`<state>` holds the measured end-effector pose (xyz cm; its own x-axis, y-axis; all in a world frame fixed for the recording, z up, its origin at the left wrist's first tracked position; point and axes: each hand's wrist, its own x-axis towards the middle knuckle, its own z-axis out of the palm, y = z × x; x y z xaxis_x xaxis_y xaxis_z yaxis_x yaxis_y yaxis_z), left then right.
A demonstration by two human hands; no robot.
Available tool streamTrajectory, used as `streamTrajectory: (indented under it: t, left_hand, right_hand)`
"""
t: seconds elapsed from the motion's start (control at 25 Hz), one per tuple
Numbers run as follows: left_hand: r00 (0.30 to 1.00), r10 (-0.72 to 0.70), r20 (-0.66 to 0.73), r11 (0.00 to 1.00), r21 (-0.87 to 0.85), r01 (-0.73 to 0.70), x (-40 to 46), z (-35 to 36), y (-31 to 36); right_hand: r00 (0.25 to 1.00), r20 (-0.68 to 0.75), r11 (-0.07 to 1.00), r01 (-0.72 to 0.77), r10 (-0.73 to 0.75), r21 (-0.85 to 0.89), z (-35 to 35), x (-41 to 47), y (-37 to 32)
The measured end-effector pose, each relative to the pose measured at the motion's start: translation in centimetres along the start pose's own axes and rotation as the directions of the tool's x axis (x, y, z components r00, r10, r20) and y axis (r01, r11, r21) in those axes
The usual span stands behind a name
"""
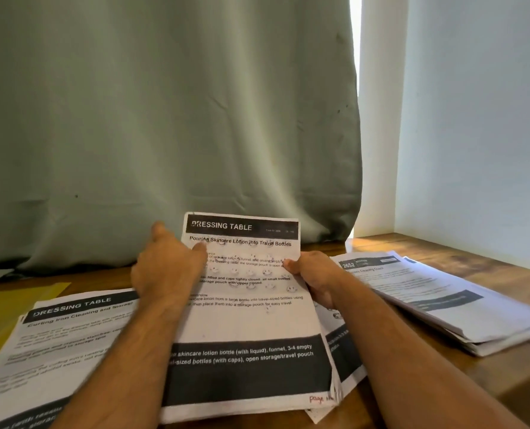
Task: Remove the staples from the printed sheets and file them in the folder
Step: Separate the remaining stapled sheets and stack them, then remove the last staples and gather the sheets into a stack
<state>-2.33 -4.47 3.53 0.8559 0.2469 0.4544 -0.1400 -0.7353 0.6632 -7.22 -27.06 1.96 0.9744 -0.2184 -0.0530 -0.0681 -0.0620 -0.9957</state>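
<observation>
A printed set of sheets headed "DRESSING TABLE" (248,308) is tilted up off the wooden table in front of me. My left hand (164,267) grips its left edge, thumb on the front of the page near the top. My right hand (313,277) grips its right edge, thumb on the front. No staple is visible. Another "DRESSING TABLE" sheet (65,342) lies flat at the left. A yellow folder (13,308) lies under that sheet at the far left.
A stack of printed sheets (443,301) lies on the wooden table (461,255) at the right. A grey-green curtain (164,119) hangs right behind the table. A white wall (474,119) closes the right side.
</observation>
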Motion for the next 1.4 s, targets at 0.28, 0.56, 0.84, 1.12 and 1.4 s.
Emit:
streamTrajectory:
  t: [0.28, 0.56, 0.84, 1.12, 1.4]
  left_hand:
    - [0.679, -0.016, 0.734, 0.703, -0.475, 0.53, -2.2, 2.6, 2.2]
    - [0.793, 0.043, 0.607, 0.552, -0.676, 0.488, -6.3, 7.3, 11.6]
    - [0.587, 0.242, 0.773, 0.535, -0.611, 0.583, -14.1, 12.4, 19.8]
    - [0.522, 0.098, 0.847, 0.495, -0.497, 0.713, -15.2, 15.4, 18.8]
    - [0.76, -0.068, 0.646, 0.653, -0.547, 0.524, -11.6, 13.5, 16.1]
  right_hand:
    - [0.944, -0.324, 0.98, -0.002, -0.064, -0.2, -5.6, -0.8, -2.7]
    - [0.984, -0.177, 0.83, -0.119, 0.024, -0.545, -16.2, -3.8, -6.2]
    - [0.822, -0.46, 0.564, -0.215, -0.337, -0.797, -23.4, -3.9, -3.4]
    - [0.833, -0.47, 0.446, -0.316, -0.293, -0.838, -26.8, -0.7, 4.5]
    - [0.795, -0.384, 0.423, -0.178, -0.47, -0.888, -24.6, -1.6, 2.6]
